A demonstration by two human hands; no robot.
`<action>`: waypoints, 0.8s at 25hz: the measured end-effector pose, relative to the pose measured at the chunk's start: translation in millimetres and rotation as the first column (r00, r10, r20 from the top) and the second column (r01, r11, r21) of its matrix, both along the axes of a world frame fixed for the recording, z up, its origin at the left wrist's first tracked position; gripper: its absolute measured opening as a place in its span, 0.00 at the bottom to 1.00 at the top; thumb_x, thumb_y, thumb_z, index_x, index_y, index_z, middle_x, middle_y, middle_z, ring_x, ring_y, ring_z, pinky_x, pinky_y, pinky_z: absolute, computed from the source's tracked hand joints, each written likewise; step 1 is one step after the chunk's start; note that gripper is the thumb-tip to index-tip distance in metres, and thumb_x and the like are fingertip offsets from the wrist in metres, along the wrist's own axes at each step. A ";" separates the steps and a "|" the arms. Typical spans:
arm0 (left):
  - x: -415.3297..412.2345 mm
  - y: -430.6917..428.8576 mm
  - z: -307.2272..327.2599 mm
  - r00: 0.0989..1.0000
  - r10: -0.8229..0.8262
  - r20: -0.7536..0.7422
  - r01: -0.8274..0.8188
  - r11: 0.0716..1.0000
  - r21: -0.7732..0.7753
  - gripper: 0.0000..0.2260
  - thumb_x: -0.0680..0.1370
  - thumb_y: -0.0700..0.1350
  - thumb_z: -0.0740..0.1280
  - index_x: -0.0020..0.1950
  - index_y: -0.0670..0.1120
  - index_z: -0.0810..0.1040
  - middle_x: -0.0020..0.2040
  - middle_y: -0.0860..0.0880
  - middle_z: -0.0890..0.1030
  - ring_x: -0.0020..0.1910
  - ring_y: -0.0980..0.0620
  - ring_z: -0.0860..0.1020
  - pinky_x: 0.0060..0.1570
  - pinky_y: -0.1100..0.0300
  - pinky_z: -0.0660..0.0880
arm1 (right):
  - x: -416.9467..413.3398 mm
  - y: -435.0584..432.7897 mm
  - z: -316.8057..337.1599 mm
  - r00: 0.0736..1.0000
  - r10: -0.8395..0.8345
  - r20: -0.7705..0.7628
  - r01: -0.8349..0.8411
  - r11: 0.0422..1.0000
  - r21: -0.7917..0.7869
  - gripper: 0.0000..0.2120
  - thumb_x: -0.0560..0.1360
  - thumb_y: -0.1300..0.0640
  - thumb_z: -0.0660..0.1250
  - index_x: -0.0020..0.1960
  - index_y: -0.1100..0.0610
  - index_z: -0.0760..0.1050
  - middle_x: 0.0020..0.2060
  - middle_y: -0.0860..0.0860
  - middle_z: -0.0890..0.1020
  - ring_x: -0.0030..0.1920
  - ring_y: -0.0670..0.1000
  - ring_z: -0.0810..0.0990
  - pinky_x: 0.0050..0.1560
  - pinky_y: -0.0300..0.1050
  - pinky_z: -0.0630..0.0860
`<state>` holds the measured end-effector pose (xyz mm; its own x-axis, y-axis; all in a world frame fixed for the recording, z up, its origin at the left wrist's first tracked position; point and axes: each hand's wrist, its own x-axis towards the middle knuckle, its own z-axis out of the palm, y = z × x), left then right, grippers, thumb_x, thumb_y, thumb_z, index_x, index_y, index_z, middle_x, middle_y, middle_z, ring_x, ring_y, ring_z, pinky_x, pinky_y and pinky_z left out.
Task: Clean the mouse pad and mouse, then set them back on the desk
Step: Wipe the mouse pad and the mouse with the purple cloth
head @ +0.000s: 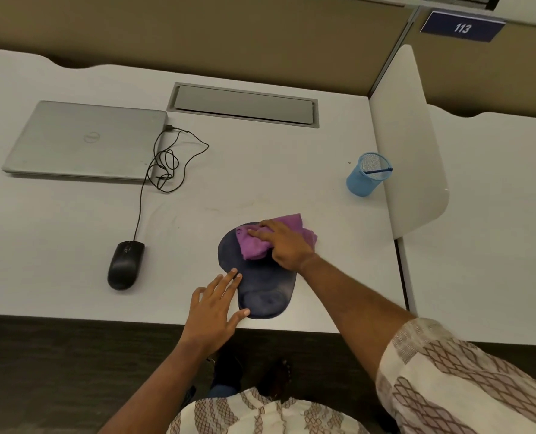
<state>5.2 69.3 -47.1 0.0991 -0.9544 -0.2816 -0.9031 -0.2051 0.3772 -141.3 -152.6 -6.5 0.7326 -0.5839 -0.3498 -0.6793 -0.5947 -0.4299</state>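
A dark blue mouse pad [262, 288] with a raised wrist rest lies near the front edge of the white desk [260, 170]. My right hand [284, 245] presses a crumpled purple cloth [254, 244] flat onto the pad's far half. My left hand [215, 311] lies flat with fingers spread, its fingertips and thumb touching the pad's left edge. A black wired mouse [125, 264] rests on the desk to the left of the pad, apart from both hands; its cable [163, 164] runs up in loops to the laptop.
A closed silver laptop [85, 142] lies at the back left. A grey cable hatch [243, 103] sits at the back centre. A blue mesh pen cup [367, 175] stands at the right beside a white divider panel [410, 145].
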 end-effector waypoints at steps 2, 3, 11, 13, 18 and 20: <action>-1.9 -0.4 0.8 1.000 -0.003 0.020 0.003 1.000 0.004 0.37 0.79 0.70 0.48 0.84 0.54 0.55 0.84 0.53 0.54 0.82 0.46 0.58 0.76 0.43 0.58 | -18.6 -0.8 -3.4 0.990 -0.140 0.028 0.140 0.990 0.015 0.32 0.76 0.66 0.60 0.77 0.44 0.62 0.75 0.52 0.64 0.74 0.56 0.62 0.76 0.48 0.55; -2.6 -0.4 1.5 1.000 0.001 0.023 -0.001 1.000 0.002 0.37 0.79 0.70 0.49 0.84 0.53 0.55 0.84 0.52 0.55 0.82 0.45 0.59 0.76 0.42 0.59 | -27.9 1.7 -5.5 0.971 -0.231 0.058 0.230 0.973 0.025 0.32 0.76 0.66 0.60 0.76 0.45 0.63 0.74 0.52 0.65 0.73 0.56 0.64 0.76 0.48 0.56; -13.5 -7.5 5.4 0.994 -0.014 0.110 0.006 0.997 0.078 0.45 0.73 0.75 0.59 0.81 0.47 0.64 0.80 0.46 0.68 0.74 0.41 0.71 0.66 0.37 0.71 | -73.4 86.8 -11.4 0.907 -0.362 0.216 0.363 0.931 0.034 0.28 0.77 0.63 0.65 0.74 0.48 0.66 0.70 0.50 0.70 0.70 0.52 0.68 0.75 0.45 0.63; -14.7 -8.5 4.9 0.993 -0.007 0.119 -0.001 0.998 0.064 0.45 0.72 0.75 0.60 0.80 0.46 0.65 0.79 0.46 0.69 0.73 0.40 0.73 0.65 0.36 0.72 | -91.2 104.9 -12.4 0.930 -0.310 0.195 0.306 0.951 0.052 0.28 0.78 0.63 0.65 0.75 0.47 0.66 0.71 0.49 0.69 0.71 0.51 0.65 0.75 0.40 0.57; -13.4 -7.3 6.8 0.991 -0.011 0.130 0.006 0.999 0.035 0.45 0.73 0.75 0.58 0.82 0.48 0.62 0.80 0.47 0.66 0.76 0.41 0.70 0.69 0.36 0.70 | -166.5 125.3 -12.0 0.993 -0.069 0.091 0.066 0.997 0.030 0.34 0.77 0.63 0.62 0.76 0.37 0.60 0.74 0.40 0.61 0.75 0.42 0.56 0.77 0.41 0.53; -12.9 -7.2 7.6 0.992 -0.011 0.128 0.008 1.000 0.027 0.46 0.73 0.77 0.56 0.82 0.48 0.63 0.80 0.47 0.66 0.76 0.41 0.70 0.68 0.36 0.70 | -195.0 127.7 -3.9 0.998 -0.014 0.064 0.012 1.000 0.029 0.35 0.77 0.63 0.62 0.75 0.33 0.58 0.74 0.38 0.59 0.74 0.38 0.53 0.76 0.38 0.49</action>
<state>-7.7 62.2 -39.5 0.1270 -0.9478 -0.2925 -0.9457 -0.2047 0.2526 -336.3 -24.9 -10.4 0.7462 -0.5844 -0.3188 -0.6576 -0.5729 -0.4892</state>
